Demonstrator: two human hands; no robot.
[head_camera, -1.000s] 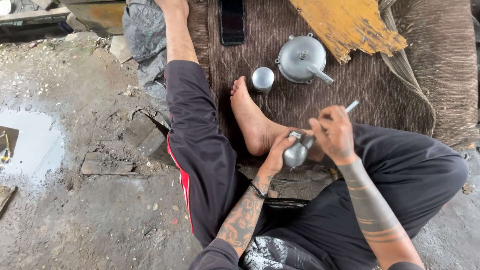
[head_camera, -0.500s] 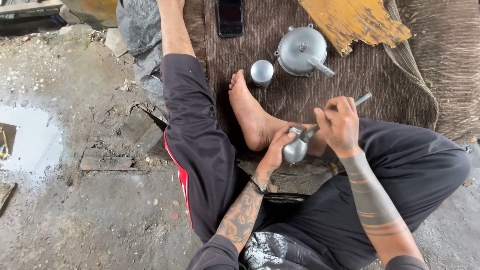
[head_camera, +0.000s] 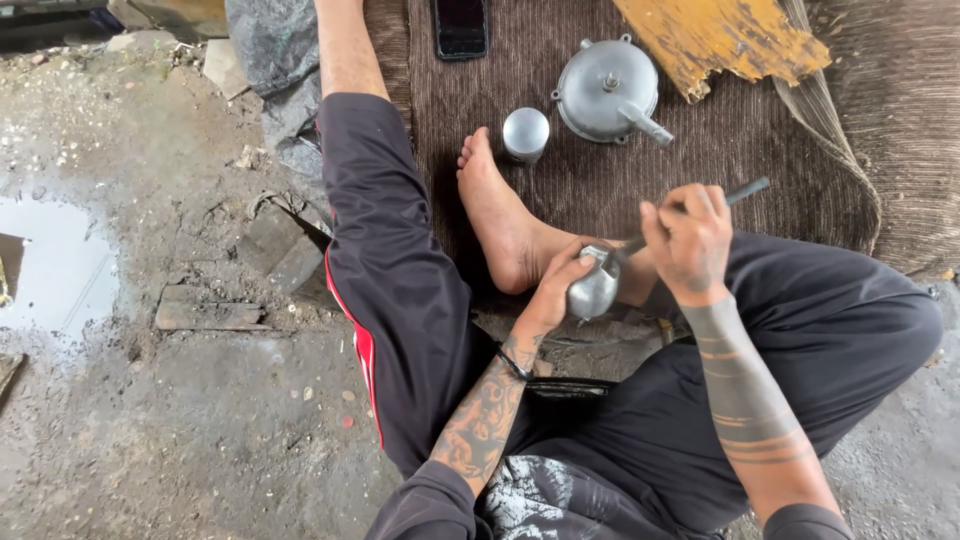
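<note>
Silvery metal fills the left hand (head_camera: 556, 290), which grips a small rounded metal part (head_camera: 593, 291) low in front of the bare foot (head_camera: 500, 215). The right hand (head_camera: 690, 240) is closed around a thin dark rod (head_camera: 745, 191), its tip resting at the part's top opening. The step looks like working the rod into the part; the next move seems to call for a firm hold and a straight, careful push. A round metal cover (head_camera: 605, 88) and a small metal cap (head_camera: 525, 132) lie apart on the brown mat (head_camera: 740, 150).
</note>
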